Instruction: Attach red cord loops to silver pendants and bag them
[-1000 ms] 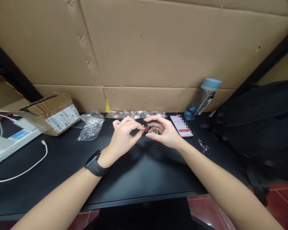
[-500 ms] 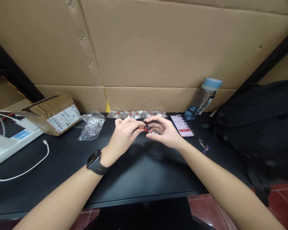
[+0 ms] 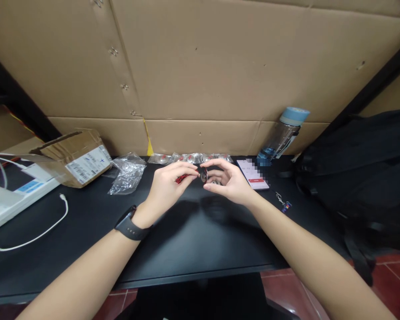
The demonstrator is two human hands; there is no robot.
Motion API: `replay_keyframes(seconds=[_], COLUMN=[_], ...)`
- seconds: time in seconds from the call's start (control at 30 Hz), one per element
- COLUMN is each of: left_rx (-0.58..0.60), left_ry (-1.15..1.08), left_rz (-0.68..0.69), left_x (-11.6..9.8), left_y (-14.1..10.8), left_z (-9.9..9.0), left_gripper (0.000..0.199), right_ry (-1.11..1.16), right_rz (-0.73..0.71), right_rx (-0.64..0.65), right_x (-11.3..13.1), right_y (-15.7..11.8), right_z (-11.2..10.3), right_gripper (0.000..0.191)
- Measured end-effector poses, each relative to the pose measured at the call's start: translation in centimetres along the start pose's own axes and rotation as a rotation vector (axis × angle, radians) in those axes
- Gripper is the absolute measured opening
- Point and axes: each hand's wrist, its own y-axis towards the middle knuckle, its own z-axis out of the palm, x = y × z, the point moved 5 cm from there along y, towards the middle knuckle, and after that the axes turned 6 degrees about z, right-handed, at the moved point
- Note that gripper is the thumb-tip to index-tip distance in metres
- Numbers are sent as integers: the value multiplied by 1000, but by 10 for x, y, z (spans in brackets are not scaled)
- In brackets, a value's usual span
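Note:
My right hand (image 3: 232,180) grips a small round disc (image 3: 204,175) with a shiny rim, held edge-up between the thumb and fingertips. My left hand (image 3: 166,183) is closed, thumb against fingers, on a red twisted cord (image 3: 180,178) that shows in the gap beneath the index finger. Its fingertips are just left of the disc; whether the cord runs on to the disc I cannot tell. Behind my right fingers a small silvery round thing (image 3: 215,181) is partly hidden. Several clear packets (image 3: 188,158) with red bits inside lie in a row behind both hands.
At left are an open cardboard box (image 3: 86,164), a crumpled clear plastic bag (image 3: 128,173), a white power strip (image 3: 26,195) and a white cable (image 3: 46,233). To the right stand a phone (image 3: 250,171), a keychain (image 3: 286,206), a water bottle (image 3: 280,138) and a black backpack (image 3: 363,178).
My left hand has drawn back slightly to the left from the disc, and more of the red cord shows in it. My right hand stays nearly in place with the disc.

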Motion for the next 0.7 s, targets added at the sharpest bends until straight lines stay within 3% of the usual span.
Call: replay_keyframes(seconds=[0.13, 0.23, 0.37, 0.7], left_rx=[-2, -4, -30, -35], left_ry=[-71, -199, -354, -280], left_rz=[-43, -186, -344, -342], left_x=[1, 4, 7, 6], left_y=[-3, -7, -11, -11], left_z=[4, 9, 15, 14], left_gripper=[9, 3, 23, 27], right_ry=[14, 30, 47, 37], right_rz=[-3, -3, -1, -4], right_rx=[1, 13, 40, 40], right_x=[1, 2, 4, 7], right_y=[0, 0, -1, -2], right_z=[0, 2, 5, 9], right_gripper=[51, 51, 51, 52])
